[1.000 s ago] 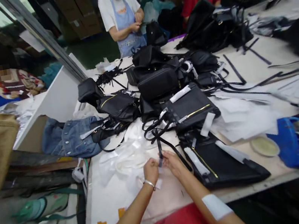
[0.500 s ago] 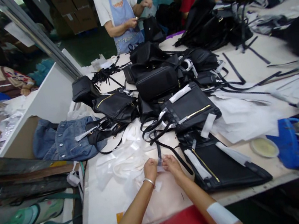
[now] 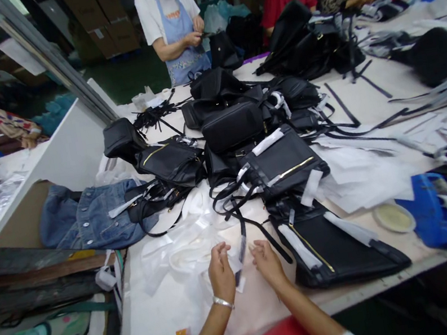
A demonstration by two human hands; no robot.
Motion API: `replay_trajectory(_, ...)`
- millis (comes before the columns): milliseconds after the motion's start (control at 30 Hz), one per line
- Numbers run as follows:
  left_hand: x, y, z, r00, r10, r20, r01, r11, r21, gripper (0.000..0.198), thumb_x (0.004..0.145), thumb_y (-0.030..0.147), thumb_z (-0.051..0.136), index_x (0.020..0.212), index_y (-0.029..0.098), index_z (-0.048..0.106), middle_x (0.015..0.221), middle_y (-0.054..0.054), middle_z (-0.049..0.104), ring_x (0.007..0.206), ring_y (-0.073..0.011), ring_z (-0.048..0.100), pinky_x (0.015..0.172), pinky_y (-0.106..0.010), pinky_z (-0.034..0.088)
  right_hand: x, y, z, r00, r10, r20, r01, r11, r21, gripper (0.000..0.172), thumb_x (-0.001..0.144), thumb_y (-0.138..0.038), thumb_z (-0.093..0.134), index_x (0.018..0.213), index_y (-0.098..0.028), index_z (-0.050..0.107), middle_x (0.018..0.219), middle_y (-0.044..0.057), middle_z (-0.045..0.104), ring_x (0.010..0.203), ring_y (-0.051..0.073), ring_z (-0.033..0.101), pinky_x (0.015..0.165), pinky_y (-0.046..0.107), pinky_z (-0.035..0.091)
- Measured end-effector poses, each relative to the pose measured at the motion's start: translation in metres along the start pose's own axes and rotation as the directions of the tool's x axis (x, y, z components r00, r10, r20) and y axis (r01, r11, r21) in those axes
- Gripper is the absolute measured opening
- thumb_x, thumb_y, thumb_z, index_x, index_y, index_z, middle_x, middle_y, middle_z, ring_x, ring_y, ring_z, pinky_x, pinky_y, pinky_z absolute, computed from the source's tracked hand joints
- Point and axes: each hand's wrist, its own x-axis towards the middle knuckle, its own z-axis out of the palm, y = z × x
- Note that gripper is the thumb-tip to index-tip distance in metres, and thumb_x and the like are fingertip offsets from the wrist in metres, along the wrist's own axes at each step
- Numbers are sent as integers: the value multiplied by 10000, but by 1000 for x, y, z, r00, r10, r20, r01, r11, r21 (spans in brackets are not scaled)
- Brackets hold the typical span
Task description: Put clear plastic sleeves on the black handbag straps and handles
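My left hand (image 3: 221, 273) is beside a narrow black strap (image 3: 241, 226), just left of its lower end. My right hand (image 3: 268, 263) is on the strap's other side, fingers slightly curled and apart. Both hands look open, with nothing visible in them. Something pale and shiny wraps the strap near its end, which lies on the white table (image 3: 248, 315). A black bag (image 3: 343, 244) with a gold zipper and white paper strips lies to the right of my right hand. Behind it is another black bag (image 3: 286, 160), to which the strap seems to belong.
Thin white wrapping sheets (image 3: 181, 249) lie left of my hands. Black bags (image 3: 233, 126) are piled ahead. A denim jacket (image 3: 89, 213) lies at the left; a blue holder (image 3: 434, 212) and a round dish (image 3: 393, 218) stand at the right. A person in an apron (image 3: 175, 32) stands across.
My hands, pinching the strap's wrapped part together before, have let go and moved apart. The strap's end now rests on the table between them. The camera view has shifted slightly.
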Motion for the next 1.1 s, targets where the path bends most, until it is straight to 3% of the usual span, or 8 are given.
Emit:
replay_trajectory(100,-8,12,2,1000,29,11,-29,1000,-7,270,906,341,365,1057,204,542,1016,-55,654,993,-178,578,905,-321,405,-36,-6,2,939,215,268,-281,930,239,418,750,-547,554,965,-190,542,863,59,628,660,146,585,550,251,443)
replay_trajectory(167,-11,17,6,999,39,29,-39,999,-23,272,907,342,361,1048,201,546,1026,-56,648,1002,-179,572,911,-318,399,-52,-10,4,897,220,382,-359,867,344,369,727,-502,620,877,-171,559,801,42,618,664,128,577,580,235,443)
replay_trajectory(333,-17,15,11,976,-23,216,42,996,-84,293,861,401,449,1048,202,557,1000,-54,647,903,-188,598,804,-296,443,-55,-7,-3,982,57,179,-119,924,363,324,677,-421,692,657,-159,501,609,-18,545,532,76,472,505,188,351)
replay_trajectory(467,-17,3,8,827,-176,534,311,934,-174,357,780,467,553,982,172,554,715,-4,616,557,-135,528,492,-232,397,-48,2,-13,993,-19,117,-11,967,254,308,709,-424,641,638,-167,487,570,-19,554,474,75,423,472,201,311)
replay_trajectory(567,-14,-3,2,711,-194,676,463,853,-241,339,731,438,629,906,157,555,656,17,592,539,-103,488,508,-206,368,-48,8,-14,990,-80,119,54,978,203,273,721,-385,618,624,-177,470,552,-31,540,469,80,419,475,207,311)
replay_trajectory(633,-12,-5,-3,684,-211,698,503,830,-241,307,720,427,646,824,151,560,633,22,579,530,-86,457,510,-193,334,-49,12,-13,986,-119,115,100,982,163,260,726,-362,614,615,-181,464,534,-40,519,472,82,419,478,207,312)
replay_trajectory(900,-13,-10,-3,786,-159,598,296,945,-138,307,701,434,640,629,154,537,564,41,480,568,-106,418,556,-214,317,-52,13,-9,998,-57,38,48,977,210,314,689,-448,647,703,-180,483,532,-49,491,448,88,438,437,207,360)
replay_trajectory(1100,-17,-12,-4,780,-138,610,250,963,-102,296,754,436,578,650,162,543,580,30,519,593,-126,457,582,-226,345,-46,13,-7,997,20,68,-37,962,272,334,658,-460,662,724,-162,527,527,-45,505,451,84,432,448,206,362)
